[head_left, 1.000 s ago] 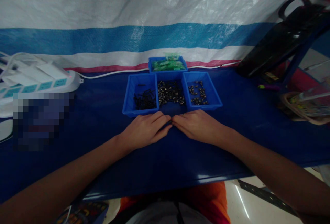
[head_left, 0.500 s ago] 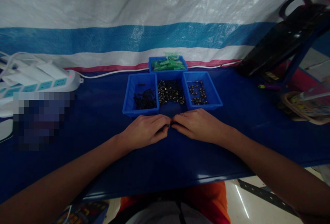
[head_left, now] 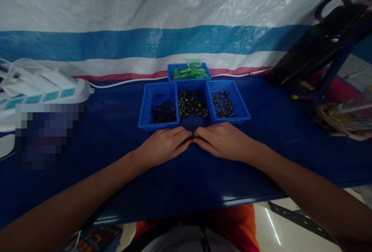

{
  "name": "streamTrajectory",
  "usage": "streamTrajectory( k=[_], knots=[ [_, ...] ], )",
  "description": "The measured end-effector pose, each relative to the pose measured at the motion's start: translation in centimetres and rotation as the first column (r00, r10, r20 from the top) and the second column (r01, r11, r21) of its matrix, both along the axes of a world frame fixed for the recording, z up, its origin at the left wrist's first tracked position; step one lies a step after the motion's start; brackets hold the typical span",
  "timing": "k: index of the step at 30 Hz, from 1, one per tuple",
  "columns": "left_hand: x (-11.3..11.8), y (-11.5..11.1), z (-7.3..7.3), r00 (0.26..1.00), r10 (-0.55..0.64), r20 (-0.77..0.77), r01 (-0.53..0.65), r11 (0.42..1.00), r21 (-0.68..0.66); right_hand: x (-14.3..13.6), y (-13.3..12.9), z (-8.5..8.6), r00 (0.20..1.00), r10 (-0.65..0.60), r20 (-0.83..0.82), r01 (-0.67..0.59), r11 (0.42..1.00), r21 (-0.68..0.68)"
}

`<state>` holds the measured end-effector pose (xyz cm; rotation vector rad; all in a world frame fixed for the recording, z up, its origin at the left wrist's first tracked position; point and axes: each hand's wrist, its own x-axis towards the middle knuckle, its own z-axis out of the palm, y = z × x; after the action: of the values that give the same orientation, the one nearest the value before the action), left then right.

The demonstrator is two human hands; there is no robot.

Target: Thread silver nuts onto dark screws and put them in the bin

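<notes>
My left hand (head_left: 164,145) and my right hand (head_left: 222,139) meet fingertip to fingertip above the blue table, just in front of the bins. Both are closed in a pinch. Something small and dark shows between the fingertips, too small to name. Just beyond my left hand is a blue bin (head_left: 142,107) with thin black pieces (head_left: 164,112). Past my right hand stands another blue bin (head_left: 242,103) holding a few small metal parts (head_left: 223,105). Between these two bins lies a heap of small shiny metal parts (head_left: 193,103).
A smaller blue bin (head_left: 170,74) at the back holds green packets (head_left: 190,71). White power strips (head_left: 62,91) with plugs stand at left. At right are a black bottle (head_left: 314,43), a purple pen-like thing (head_left: 305,98) and a basket (head_left: 328,118). A striped sheet (head_left: 130,43) hangs behind.
My left fingers have closed up and straightened toward my right fingertips, and the small piece at the tips is now more hidden. The bins have not moved.
</notes>
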<state>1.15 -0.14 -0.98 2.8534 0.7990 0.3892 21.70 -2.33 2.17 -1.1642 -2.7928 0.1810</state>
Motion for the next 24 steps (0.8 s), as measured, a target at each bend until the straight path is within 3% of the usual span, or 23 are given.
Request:
streamTrajectory(
  k=[13, 19, 24],
  knots=[
    [0.01, -0.05, 0.48, 0.998, 0.056, 0.01, -0.055, 0.996, -0.072, 0.29, 0.35, -0.01, 0.999, -0.03, 0.02, 0.031, 0.998, -0.063],
    [0.08, -0.22, 0.53, 0.997, -0.072, 0.019, 0.072, 0.997, 0.033, 0.25, 0.24, -0.22, 1.0, -0.023, 0.016, 0.024, 0.996, -0.082],
    [-0.06, -0.16, 0.37, 0.998, 0.02, 0.053, -0.025, 0.994, 0.104, 0.07, 0.24, -0.16, 0.997, -0.061, 0.037, 0.063, 0.997, -0.041]
  ],
)
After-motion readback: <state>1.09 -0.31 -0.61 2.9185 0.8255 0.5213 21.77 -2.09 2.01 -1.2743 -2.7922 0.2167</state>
